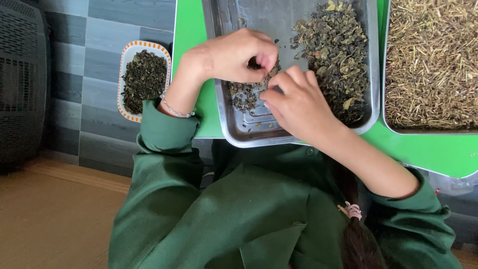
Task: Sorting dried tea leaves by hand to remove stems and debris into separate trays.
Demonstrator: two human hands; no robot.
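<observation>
Grey tiled wall [99, 60], tan floor [50, 224]

Two metal trays are seen: one tray [226, 127] under the fingers [269, 59], a second tray [386, 122] well to the right of them. One oval dish [130, 47] of dark leaves is counted left of the fingers. Two heaps of dark dried leaves are counted in the first tray: a small heap [242, 94] touched by the fingers, a large heap [336, 50] just beside them. One mass of straw-coloured stems [433, 60] fills the second tray. Two hands are counted.
</observation>
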